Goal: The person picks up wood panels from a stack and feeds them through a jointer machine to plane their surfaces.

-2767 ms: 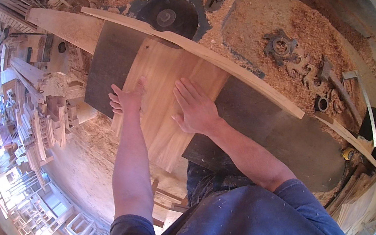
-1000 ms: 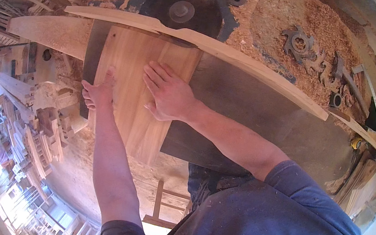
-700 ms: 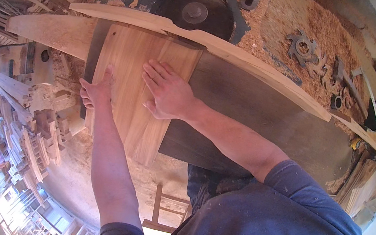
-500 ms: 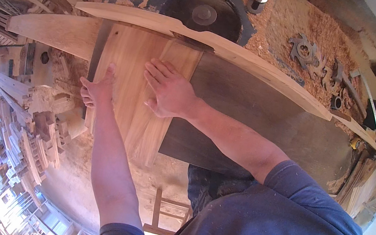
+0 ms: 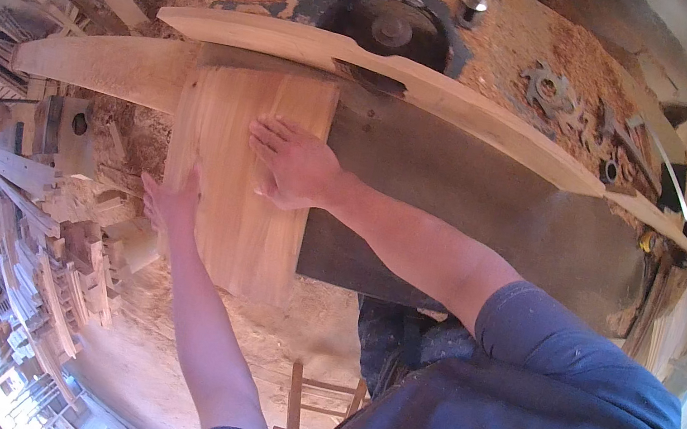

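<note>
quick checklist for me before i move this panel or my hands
1. Right hand flat on the wooden panel: ok.
2. Left hand at the panel's left edge, thumb on top: ok.
3. Both hands on the near side of the long wooden strip: ok.
4. Panel's far edge touching the strip: cannot tell.
5. Round hub beyond the strip at standstill: cannot tell.
6. Surface beyond the strip free of shavings: not ok.

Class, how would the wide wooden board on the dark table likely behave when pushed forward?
The board should stay stiff, showing no visible sag. Lying flat, it would probably slide rather than roll or tip. The wooden fence ahead might stop it.
</note>
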A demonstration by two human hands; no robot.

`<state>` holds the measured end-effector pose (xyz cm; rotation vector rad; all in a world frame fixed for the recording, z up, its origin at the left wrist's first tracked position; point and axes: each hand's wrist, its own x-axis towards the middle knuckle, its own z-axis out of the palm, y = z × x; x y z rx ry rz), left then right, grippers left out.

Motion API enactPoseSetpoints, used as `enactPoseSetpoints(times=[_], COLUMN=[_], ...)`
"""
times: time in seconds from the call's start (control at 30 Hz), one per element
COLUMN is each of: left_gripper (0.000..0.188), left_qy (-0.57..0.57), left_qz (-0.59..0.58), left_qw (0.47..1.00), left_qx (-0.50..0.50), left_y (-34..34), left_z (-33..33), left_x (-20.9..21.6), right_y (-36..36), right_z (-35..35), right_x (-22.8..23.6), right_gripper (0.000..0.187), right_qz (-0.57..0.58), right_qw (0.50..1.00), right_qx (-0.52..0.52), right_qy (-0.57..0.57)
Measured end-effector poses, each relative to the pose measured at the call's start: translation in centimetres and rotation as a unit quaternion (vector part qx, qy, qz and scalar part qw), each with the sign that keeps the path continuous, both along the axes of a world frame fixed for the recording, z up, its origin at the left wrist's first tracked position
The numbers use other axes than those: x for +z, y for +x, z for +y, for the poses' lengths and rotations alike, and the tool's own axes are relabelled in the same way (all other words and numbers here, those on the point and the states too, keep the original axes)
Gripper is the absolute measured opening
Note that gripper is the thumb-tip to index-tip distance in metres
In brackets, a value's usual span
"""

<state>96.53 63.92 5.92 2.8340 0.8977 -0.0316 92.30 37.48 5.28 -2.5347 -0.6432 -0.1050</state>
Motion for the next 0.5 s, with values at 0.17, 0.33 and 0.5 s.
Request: enactPoseSetpoints(times=[0.17, 0.33, 0.5], left_gripper=[0.084, 0.076, 0.056], left_qy=[-0.113, -0.367, -0.45], left_qz=[0.026, 0.014, -0.071], left_qw=[0.989, 0.928, 0.842], left_qx=[-0.089, 0.059, 0.289], left_y=[-13.7, -29.2, -38.3], left_z=[6.2, -4.8, -23.1], left_x=[-2.2, -1.3, -0.5], right_y=[-7.0, -17.5, -29.5], right_z=[-2.4, -7.7, -19.4], right_x=[0.3, 0.4, -2.1], right_gripper=[0.072, 0.064, 0.061], right_qz=[-0.037, -0.041, -0.04], right_qw=[0.995, 0.996, 0.997], right_qx=[0.094, 0.083, 0.07], right_qy=[-0.004, -0.013, 0.019])
